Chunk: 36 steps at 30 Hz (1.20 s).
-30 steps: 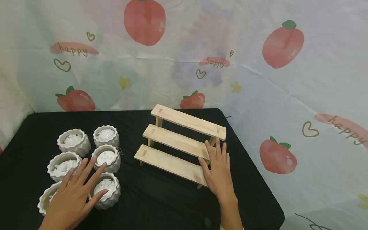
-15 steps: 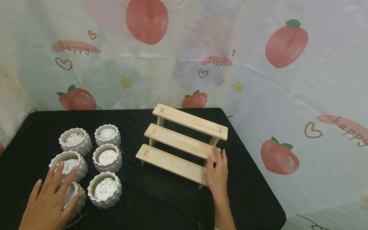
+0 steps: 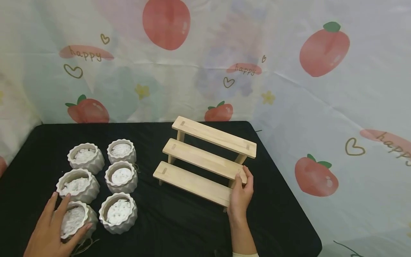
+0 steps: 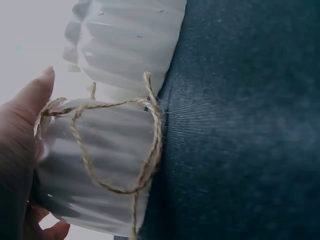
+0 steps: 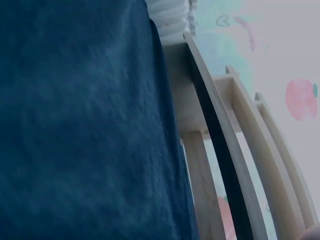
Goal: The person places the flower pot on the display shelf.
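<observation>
A: What does the left hand [image 3: 48, 228] do?

B: Its fingers grasp the near-left pot [image 3: 92, 215], thumb on the right side and the others spread over the left. The left wrist view shows this pot between thumb and fingertips, with twine [image 4: 159, 125] tied round its ribbed wall and hanging in a loop.

A: And the right hand [image 3: 241, 194]?

B: Its fingers grasp the rack [image 3: 205, 159] at the right end of the middle board, thumb on top and the others bent round the end. In the right wrist view only a sliver of skin enters the lower right corner, so the grip cannot be judged there.

A: Where do the two objects stand?

B: Both are on the bench [image 3: 179, 228], which is covered in black: the pot at the near left, the rack right of centre. The rack is of pale wood, three boards in rising steps, set obliquely with its right end nearer the viewer.

A: What lies about them?

B: Five more pots complete two columns of three: mid-left pot [image 3: 93, 192], far-left pot [image 3: 94, 166], far-right pot [image 3: 130, 157], mid-right pot [image 3: 130, 184] and near-right pot [image 3: 126, 221]. All are white, upright and scallop-rimmed, with white filling [image 3: 118, 211] inside. Loose twine ends lie beside the near-left pot.

A: The background?

B: A pale sheet [image 3: 192, 80] printed with red fruit, hearts and the word "happy".
</observation>
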Motion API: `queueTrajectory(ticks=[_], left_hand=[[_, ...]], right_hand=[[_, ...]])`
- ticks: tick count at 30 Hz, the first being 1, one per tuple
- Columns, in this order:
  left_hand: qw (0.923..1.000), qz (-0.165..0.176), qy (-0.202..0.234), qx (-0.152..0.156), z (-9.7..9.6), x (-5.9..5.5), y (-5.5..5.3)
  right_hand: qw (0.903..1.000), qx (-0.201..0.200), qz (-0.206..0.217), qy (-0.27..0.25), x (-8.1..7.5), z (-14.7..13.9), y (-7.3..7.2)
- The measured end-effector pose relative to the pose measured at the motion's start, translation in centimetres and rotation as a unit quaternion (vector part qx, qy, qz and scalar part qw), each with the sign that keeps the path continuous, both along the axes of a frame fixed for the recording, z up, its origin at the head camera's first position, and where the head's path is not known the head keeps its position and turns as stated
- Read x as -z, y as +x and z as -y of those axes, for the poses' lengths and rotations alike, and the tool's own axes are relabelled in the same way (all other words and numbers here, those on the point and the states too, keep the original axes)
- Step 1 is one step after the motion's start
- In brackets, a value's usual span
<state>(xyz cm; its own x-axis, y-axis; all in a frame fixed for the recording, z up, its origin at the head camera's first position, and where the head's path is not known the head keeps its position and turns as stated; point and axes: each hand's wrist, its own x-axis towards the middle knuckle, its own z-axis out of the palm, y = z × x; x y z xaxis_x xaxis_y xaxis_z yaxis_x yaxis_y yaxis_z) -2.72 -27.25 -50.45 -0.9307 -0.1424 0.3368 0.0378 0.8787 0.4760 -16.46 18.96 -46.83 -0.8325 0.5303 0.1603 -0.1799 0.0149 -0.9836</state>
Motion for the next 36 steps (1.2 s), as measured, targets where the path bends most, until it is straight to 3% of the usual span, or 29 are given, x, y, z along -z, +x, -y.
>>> queueTrajectory(ticks=[4,7,12,15,23,27,34,36], left_hand=[[0.9973,-0.014,0.065,-0.031,-0.6,0.3,0.5],[0.9892,-0.018,0.127,-0.071,-1.4,0.4,0.9],[0.9591,-0.009,0.221,-0.176,-3.3,0.3,1.2],[0.9464,-0.022,0.245,-0.209,-3.9,0.3,1.2],[0.9245,0.058,0.294,-0.236,-3.3,0.5,0.9],[0.9247,0.058,0.293,-0.236,-3.0,0.5,0.8],[0.9192,0.080,0.265,-0.280,-3.2,0.1,0.9],[0.9213,0.080,0.259,-0.278,-3.2,0.0,1.0]], right_hand=[[0.9997,0.001,-0.021,-0.012,0.4,0.3,-0.3],[0.9994,0.002,-0.028,-0.020,0.6,0.3,-0.4],[0.9988,0.008,-0.029,-0.039,0.6,-0.2,-0.7],[0.9987,0.012,-0.020,-0.044,0.4,-0.6,-0.9],[0.9977,0.022,-0.042,-0.049,0.7,-0.6,-1.3],[0.9971,0.016,-0.055,-0.050,1.2,-0.4,-1.4],[0.9969,0.012,-0.063,-0.046,1.6,-0.4,-1.6],[0.9970,0.010,-0.063,-0.043,1.6,-0.4,-1.5]])
